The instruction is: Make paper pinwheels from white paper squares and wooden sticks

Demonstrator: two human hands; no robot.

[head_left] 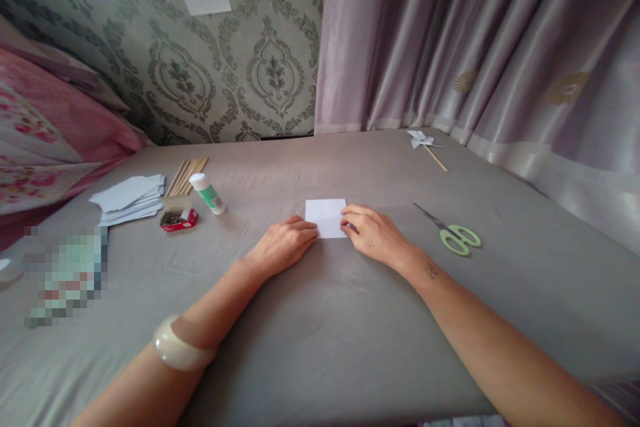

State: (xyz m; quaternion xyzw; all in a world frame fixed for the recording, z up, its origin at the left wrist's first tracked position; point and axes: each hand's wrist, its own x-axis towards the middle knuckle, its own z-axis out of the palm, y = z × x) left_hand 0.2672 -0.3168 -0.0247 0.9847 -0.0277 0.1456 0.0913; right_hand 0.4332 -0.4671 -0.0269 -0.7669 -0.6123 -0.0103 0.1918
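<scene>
A small square of white paper [326, 217] lies on the grey sheet between my hands. My left hand [287, 243] rests at its lower left edge, fingers close together and curled over the paper's corner. At the right edge, my right hand [373, 230] has its thumb and fingers bent together on the paper. The undersides of my left fingers are hidden. Scissors [453, 237] with light green handles lie to the right of my right hand, blades pointing away from me. A glue stick [207, 193] with a white cap stands beyond my left hand.
At the left are a stack of cut white paper [131, 197], wooden sticks [185, 175] and a small red box [179, 219] of metal bits. A blurred-out item [70, 273] sits nearer. A paper pinwheel [424, 141] on a stick lies far right, before the curtain [390, 33].
</scene>
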